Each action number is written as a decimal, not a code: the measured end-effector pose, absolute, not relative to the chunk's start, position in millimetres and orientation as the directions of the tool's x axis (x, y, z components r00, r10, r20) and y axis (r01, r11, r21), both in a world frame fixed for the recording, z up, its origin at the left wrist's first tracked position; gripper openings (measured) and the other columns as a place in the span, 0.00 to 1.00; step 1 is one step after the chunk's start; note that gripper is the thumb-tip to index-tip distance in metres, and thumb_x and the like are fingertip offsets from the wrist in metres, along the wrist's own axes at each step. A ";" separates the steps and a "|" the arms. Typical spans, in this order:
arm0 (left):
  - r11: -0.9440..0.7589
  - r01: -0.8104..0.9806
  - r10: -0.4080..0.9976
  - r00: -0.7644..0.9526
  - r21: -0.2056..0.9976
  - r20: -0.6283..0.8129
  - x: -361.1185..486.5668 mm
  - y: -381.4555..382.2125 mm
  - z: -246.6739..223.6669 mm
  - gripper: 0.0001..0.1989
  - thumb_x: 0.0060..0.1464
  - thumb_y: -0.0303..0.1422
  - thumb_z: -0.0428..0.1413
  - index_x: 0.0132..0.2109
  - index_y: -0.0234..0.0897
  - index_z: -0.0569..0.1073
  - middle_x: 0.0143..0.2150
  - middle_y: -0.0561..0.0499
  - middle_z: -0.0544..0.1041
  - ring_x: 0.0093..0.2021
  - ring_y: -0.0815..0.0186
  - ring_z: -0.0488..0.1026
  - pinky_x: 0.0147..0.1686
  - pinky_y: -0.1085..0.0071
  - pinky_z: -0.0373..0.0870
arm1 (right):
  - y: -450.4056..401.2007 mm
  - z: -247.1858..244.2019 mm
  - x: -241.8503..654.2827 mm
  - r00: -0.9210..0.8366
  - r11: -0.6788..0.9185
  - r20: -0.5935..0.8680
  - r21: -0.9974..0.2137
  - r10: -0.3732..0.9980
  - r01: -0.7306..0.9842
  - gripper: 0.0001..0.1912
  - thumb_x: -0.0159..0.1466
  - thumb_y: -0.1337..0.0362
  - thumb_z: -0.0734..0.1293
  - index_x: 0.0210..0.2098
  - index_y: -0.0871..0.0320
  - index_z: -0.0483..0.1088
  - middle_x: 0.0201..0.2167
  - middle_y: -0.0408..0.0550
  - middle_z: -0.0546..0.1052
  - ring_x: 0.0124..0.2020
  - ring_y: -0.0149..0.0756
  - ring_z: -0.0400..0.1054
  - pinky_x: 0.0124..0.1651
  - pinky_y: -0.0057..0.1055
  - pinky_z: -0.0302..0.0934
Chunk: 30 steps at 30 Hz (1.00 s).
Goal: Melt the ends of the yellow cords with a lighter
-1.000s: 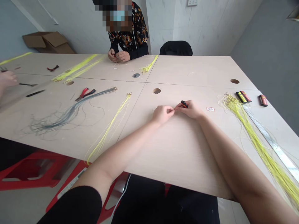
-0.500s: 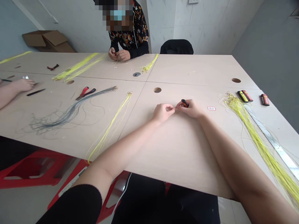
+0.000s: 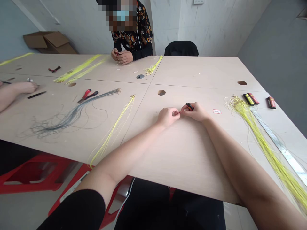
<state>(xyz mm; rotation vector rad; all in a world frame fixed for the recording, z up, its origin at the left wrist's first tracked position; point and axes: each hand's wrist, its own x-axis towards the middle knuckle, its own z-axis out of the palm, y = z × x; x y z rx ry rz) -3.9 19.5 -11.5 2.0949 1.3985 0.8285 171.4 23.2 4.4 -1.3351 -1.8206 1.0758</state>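
My left hand (image 3: 168, 116) and my right hand (image 3: 195, 112) meet fingertip to fingertip above the pale wooden table (image 3: 189, 156). A thin wire end (image 3: 177, 112) is pinched between them, too small to see clearly. My right hand also grips a small black-and-red handled tool (image 3: 189, 106), whose tip is hidden by my fingers. A small white label (image 3: 216, 111) lies just beyond my right hand. A bundle of yellow wires (image 3: 261, 143) spreads along the table to the right, and a thinner yellow bundle (image 3: 112, 134) lies to the left of my left forearm.
Grey wires (image 3: 69, 116) and red-handled pliers (image 3: 87, 96) lie at left. Black-and-red tools (image 3: 248, 99) and a metal ruler (image 3: 279, 145) lie at right. A co-worker's hands (image 3: 122, 57) work opposite; another person's hand (image 3: 25, 87) enters at left.
My hands stay nearly still, pinched together. The hand at the left edge has moved further right onto the table, and the co-worker's hands opposite have shifted slightly.
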 end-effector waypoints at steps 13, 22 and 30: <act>-0.380 0.653 0.924 0.303 0.655 0.234 -2.9 18.9 -11.8 0.06 0.47 0.32 0.55 0.28 0.37 0.77 0.27 0.52 0.78 0.29 0.69 0.70 0.30 0.74 0.62 | 21.8 2.3 169.5 -0.286 0.164 0.020 -0.855 0.958 0.491 0.11 0.51 0.59 0.65 0.25 0.61 0.72 0.16 0.37 0.56 0.21 0.25 0.48 0.26 0.29 0.44; -0.384 0.670 0.923 0.300 0.636 0.241 -2.1 17.9 -11.1 0.06 0.47 0.31 0.55 0.27 0.37 0.76 0.27 0.52 0.78 0.29 0.69 0.70 0.30 0.74 0.61 | 20.7 3.4 168.4 -0.279 0.180 0.040 -0.849 0.960 0.497 0.12 0.51 0.58 0.64 0.25 0.62 0.71 0.17 0.38 0.58 0.22 0.25 0.49 0.27 0.29 0.45; -0.376 0.656 0.926 0.295 0.655 0.237 -2.8 17.3 -9.9 0.06 0.47 0.31 0.55 0.27 0.36 0.76 0.27 0.53 0.78 0.28 0.70 0.70 0.30 0.74 0.62 | 20.5 3.8 167.4 -0.271 0.180 0.043 -0.845 0.962 0.503 0.11 0.50 0.59 0.63 0.26 0.61 0.71 0.17 0.38 0.59 0.22 0.26 0.50 0.27 0.29 0.46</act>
